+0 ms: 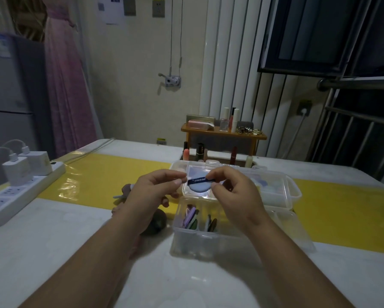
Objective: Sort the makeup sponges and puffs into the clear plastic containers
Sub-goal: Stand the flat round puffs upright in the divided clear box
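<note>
Blue puff (198, 187) held up by its strap (201, 180), above the boxes.

The left hand (157, 190) pinches the strap's 9 o'clock end and the right hand (233, 192) its 3 o'clock end, so the puff hangs from that thin band alone. If either pinch slips, it would likely swing and drop into the wrong section or onto the desk (53, 241). The near box (193, 243) holds purple, green, white and dark pieces standing on edge in its sections, and pushing the puff in could tip them over. The far box (295, 192), at its 12 o'clock, shows pale items too blurred to name. Loose sponges (158, 221) lie at the near box's 9 o'clock under the left forearm, which might sweep them aside.
</note>
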A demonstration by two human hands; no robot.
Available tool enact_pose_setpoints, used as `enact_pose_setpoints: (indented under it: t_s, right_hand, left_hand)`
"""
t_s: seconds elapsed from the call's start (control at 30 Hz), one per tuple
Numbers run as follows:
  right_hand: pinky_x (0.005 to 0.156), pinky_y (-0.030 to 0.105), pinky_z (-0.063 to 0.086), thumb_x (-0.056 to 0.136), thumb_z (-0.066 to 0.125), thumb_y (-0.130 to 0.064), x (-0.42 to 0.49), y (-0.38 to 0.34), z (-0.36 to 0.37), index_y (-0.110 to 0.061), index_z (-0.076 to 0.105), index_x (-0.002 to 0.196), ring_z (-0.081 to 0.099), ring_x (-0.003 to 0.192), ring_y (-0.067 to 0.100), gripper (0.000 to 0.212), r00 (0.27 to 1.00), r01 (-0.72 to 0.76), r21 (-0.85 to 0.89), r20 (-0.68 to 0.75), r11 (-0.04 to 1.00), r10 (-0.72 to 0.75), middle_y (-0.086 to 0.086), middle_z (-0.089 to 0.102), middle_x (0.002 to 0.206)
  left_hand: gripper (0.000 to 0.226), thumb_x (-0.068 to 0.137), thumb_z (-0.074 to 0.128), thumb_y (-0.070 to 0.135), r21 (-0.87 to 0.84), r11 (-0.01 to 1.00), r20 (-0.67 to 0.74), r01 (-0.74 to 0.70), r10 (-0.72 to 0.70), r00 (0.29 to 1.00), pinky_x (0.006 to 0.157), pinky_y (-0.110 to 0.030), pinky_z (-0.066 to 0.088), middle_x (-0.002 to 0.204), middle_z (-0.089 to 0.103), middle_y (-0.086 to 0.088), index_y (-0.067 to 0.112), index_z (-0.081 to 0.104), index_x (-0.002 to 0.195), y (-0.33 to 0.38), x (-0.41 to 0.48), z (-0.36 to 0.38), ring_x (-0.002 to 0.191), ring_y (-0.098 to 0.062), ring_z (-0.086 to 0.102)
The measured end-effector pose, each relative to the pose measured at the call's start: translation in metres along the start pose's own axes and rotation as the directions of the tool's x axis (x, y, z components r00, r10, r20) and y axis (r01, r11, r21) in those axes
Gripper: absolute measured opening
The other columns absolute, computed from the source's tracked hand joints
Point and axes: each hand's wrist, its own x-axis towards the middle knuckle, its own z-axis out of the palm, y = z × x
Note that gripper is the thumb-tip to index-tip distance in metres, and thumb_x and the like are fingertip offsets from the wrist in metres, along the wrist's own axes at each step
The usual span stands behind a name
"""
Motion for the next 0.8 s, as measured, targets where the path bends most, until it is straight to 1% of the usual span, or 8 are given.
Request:
enact_pose_setpoints:
  t_s: [0.1, 0.2, 0.27, 0.43, 0.5, 0.63, 0.67, 0.8]
  right_hand:
    - [0.058, 0.021, 0.044, 0.087, 0.06, -0.009, 0.0007, 0.0045, -0.0013, -0.03, 0.064, 0.082, 0.054, 0.068, 0.0, 0.022, 0.999, -0.007, -0.006, -0.042, 1.0, 0.007, -0.012, 0.061, 0.074]
    - [0.059, 0.026, 0.048, 0.079, 0.058, -0.019, 0.0, 0.0046, -0.0012, -0.029, 0.063, 0.073, 0.054, 0.067, 0.003, 0.013, 1.0, -0.017, -0.016, -0.02, 1.0, 0.017, -0.014, 0.06, 0.072]
    - [0.059, 0.03, 0.049, 0.075, 0.056, -0.022, -0.0006, 0.0046, -0.001, -0.027, 0.062, 0.071, 0.053, 0.066, 0.007, 0.009, 1.0, -0.026, -0.037, 0.005, 0.999, 0.026, -0.009, 0.059, 0.068]
    - [0.062, 0.038, 0.051, 0.08, 0.059, -0.015, -0.0013, 0.0044, -0.0019, -0.026, 0.06, 0.068, 0.053, 0.067, 0.013, 0.016, 0.998, -0.016, -0.119, 0.063, 0.993, 0.023, -0.004, 0.056, 0.065]
    - [0.062, 0.037, 0.05, 0.081, 0.06, -0.012, -0.0011, 0.0044, -0.0018, -0.027, 0.059, 0.068, 0.054, 0.067, 0.013, 0.02, 0.996, -0.018, -0.152, 0.089, 0.988, 0.031, -0.006, 0.055, 0.065]
    - [0.065, 0.039, 0.053, 0.075, 0.055, -0.028, -0.002, 0.0021, -0.0004, -0.027, 0.061, 0.07, 0.055, 0.069, 0.013, 0.008, 0.989, -0.026, -0.188, 0.141, 0.982, 0.053, -0.008, 0.056, 0.066]
    - [0.066, 0.039, 0.054, 0.072, 0.052, -0.032, -0.0026, 0.0009, -0.0002, -0.027, 0.062, 0.071, 0.056, 0.07, 0.014, 0.011, 0.987, -0.03, -0.197, 0.152, 0.98, 0.061, -0.008, 0.057, 0.067]
    - [0.07, 0.041, 0.058, 0.072, 0.055, -0.031, -0.0029, 0.0, 0.0, -0.027, 0.065, 0.073, 0.059, 0.073, 0.013, 0.01, 0.972, -0.042, -0.237, 0.215, 0.971, 0.095, -0.008, 0.061, 0.071]
  left_hand:
    - [0.021, 0.089, 0.062, 0.002, 0.009, 1.0, -0.019, 0.006, -0.006, 1.0, 0.052, -0.024, 0.039, 0.093, 0.073, -0.009, 0.016, 0.077, 0.095, -0.0007, 0.0015, -0.0017, 0.065, -0.013, 0.056]
    - [0.019, 0.088, 0.063, 0.001, -0.012, 1.0, -0.057, 0.01, -0.011, 0.998, 0.052, -0.024, 0.038, 0.085, 0.07, -0.008, 0.014, 0.077, 0.09, -0.003, 0.0042, -0.0044, 0.063, -0.013, 0.053]
    - [0.019, 0.087, 0.064, 0.001, -0.037, 0.999, -0.079, 0.011, -0.014, 0.997, 0.053, -0.025, 0.037, 0.082, 0.068, -0.007, 0.014, 0.077, 0.086, -0.0039, 0.0057, -0.0059, 0.061, -0.013, 0.052]
    - [0.015, 0.086, 0.063, 0.0, -0.058, 0.998, -0.108, 0.004, -0.01, 0.994, 0.055, -0.028, 0.037, 0.078, 0.065, -0.008, 0.009, 0.075, 0.087, -0.0044, 0.0061, -0.0069, 0.062, -0.016, 0.051]
    - [0.015, 0.086, 0.064, 0.0, -0.062, 0.998, -0.117, 0.005, -0.012, 0.993, 0.057, -0.03, 0.038, 0.077, 0.066, -0.007, 0.01, 0.076, 0.086, -0.0048, 0.0064, -0.0078, 0.064, -0.018, 0.051]
    - [0.017, 0.086, 0.064, 0.002, -0.061, 0.998, -0.128, 0.006, -0.014, 0.992, 0.059, -0.033, 0.04, 0.077, 0.065, -0.007, 0.013, 0.077, 0.083, -0.0047, 0.0065, -0.0098, 0.067, -0.02, 0.052]
    - [0.017, 0.086, 0.064, 0.002, -0.058, 0.998, -0.132, 0.007, -0.015, 0.991, 0.06, -0.033, 0.041, 0.077, 0.065, -0.007, 0.014, 0.077, 0.083, -0.0043, 0.0064, -0.01, 0.068, -0.021, 0.052]
    - [0.018, 0.085, 0.065, 0.004, -0.061, 0.998, -0.159, 0.015, -0.025, 0.987, 0.065, -0.037, 0.043, 0.076, 0.065, -0.007, 0.016, 0.077, 0.08, -0.0039, 0.0068, -0.0103, 0.068, -0.021, 0.052]
